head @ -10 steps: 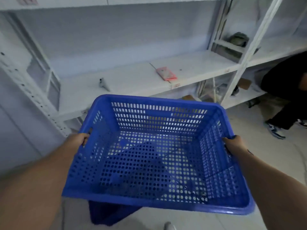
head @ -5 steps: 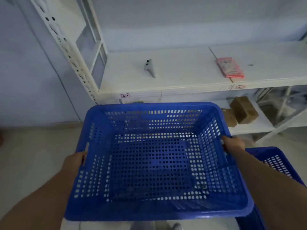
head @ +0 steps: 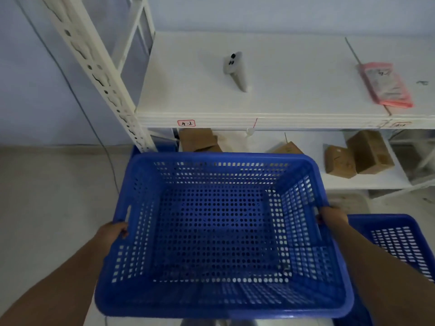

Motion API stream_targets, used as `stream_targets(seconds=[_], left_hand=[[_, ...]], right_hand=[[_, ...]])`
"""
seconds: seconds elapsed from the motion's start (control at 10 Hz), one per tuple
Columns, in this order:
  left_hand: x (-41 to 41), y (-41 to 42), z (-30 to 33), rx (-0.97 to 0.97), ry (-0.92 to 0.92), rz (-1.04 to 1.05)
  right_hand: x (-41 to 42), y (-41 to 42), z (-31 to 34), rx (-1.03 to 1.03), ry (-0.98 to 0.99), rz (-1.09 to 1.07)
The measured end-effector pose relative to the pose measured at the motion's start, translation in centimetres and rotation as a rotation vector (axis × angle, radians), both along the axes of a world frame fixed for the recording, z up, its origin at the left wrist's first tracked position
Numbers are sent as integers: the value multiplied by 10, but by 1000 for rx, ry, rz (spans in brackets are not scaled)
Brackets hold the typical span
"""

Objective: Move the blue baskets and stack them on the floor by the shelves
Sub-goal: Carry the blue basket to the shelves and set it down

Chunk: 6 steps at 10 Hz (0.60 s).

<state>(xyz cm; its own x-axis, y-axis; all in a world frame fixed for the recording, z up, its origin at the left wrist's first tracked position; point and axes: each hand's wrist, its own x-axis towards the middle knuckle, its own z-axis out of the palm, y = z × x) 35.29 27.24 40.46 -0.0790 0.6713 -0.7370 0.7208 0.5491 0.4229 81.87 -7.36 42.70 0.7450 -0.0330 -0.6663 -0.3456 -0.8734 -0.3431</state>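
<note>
**White shelves and pale floor**

The upper white metal shelf board [head: 282, 95] carries a small grey handheld device [head: 235, 70] near its middle and a flat pink plastic packet [head: 384, 84] toward its right end, close to the front edge. The lower white shelf board [head: 367, 182] holds several brown cardboard boxes [head: 357, 155]. On the pale floor [head: 54, 196], a second blue perforated plastic basket [head: 400, 241] sits at the right.

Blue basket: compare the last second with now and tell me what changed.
The held blue basket has been carried leftward along the shelves to the end post, lower and closer to the bottom shelf. A second blue basket has come into view at the right. Unchanged: left hand and right hand still grip the basket's sides; it remains empty.
</note>
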Motion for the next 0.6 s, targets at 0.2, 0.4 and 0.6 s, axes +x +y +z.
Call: stream_targets(seconds=[0.2, 0.4, 0.6], left_hand=[[13, -1, -38, -83, 75, 23], [25, -8, -68, -34, 59, 145], [35, -3, -93, -3, 37, 216]], right_hand=[[10, 20, -41, 40, 65, -70], [23, 27, -87, 104, 117, -32], [18, 39, -117, 127, 55, -69]])
